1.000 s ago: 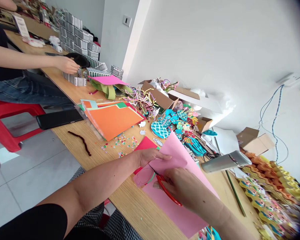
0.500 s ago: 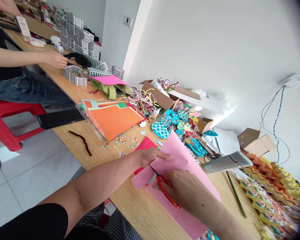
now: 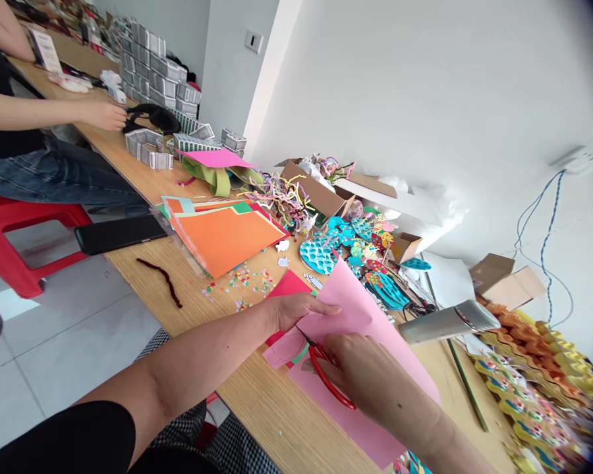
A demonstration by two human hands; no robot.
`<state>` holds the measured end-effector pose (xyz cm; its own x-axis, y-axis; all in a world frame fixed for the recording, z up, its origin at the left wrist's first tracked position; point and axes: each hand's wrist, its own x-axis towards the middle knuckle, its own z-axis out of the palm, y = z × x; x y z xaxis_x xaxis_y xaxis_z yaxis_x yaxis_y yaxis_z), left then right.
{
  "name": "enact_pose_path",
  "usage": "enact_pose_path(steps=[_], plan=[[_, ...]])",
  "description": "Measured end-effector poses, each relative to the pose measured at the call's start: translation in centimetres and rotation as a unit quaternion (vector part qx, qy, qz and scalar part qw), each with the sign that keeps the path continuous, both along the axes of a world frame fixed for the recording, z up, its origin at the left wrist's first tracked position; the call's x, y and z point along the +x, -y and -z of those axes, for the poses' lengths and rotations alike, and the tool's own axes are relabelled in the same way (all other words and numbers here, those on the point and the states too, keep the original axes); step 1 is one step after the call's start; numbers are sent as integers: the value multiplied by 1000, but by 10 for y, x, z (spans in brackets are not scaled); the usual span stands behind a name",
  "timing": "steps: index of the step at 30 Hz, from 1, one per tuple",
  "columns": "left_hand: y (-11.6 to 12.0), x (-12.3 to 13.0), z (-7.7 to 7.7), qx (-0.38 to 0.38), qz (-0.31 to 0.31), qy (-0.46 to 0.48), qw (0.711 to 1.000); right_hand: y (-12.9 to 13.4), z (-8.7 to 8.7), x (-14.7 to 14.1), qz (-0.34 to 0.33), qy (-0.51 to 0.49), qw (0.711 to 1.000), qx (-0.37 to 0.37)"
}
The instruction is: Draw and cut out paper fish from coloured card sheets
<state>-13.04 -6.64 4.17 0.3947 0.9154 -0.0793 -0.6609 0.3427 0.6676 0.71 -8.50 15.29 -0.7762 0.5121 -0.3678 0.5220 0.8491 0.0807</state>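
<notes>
A large sheet of pink paper (image 3: pixel 346 296) is in my left hand (image 3: pixel 301 309), thumb on top and fingers beneath. My right hand (image 3: pixel 358 368) is closed round the red handles of a pair of scissors (image 3: pixel 329 382). The blades lie at a cut in the sheet, just below my left hand. Left of the cut, a flap of the pink paper (image 3: pixel 281 352) carries a drawn pencil outline. Red paper (image 3: pixel 291 283) and a strip of green show from under the pink sheet.
Orange and other coloured sheets (image 3: pixel 227 237), confetti dots and a dark pipe cleaner (image 3: pixel 161 280) lie to the left. Blue paper crafts (image 3: pixel 319 253) and a silver flask (image 3: pixel 447 322) stand beyond. A co-worker's hand (image 3: pixel 106 115) is at a black object (image 3: pixel 153 118) at far left.
The pink flap beside the blades has shifted slightly, and the scissors have barely moved. The co-worker's hand has drawn back a little to the left.
</notes>
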Motion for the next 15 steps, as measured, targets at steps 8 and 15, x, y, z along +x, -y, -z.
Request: enact_pose_path(steps=[8, 15], plan=[[-1, 2, 5, -14, 4, 3, 1000, -1, 1, 0, 28, 1, 1000, 11], [-3, 1, 6, -21, 11, 5, 1000, 0, 2, 3, 10, -17, 1000, 5]])
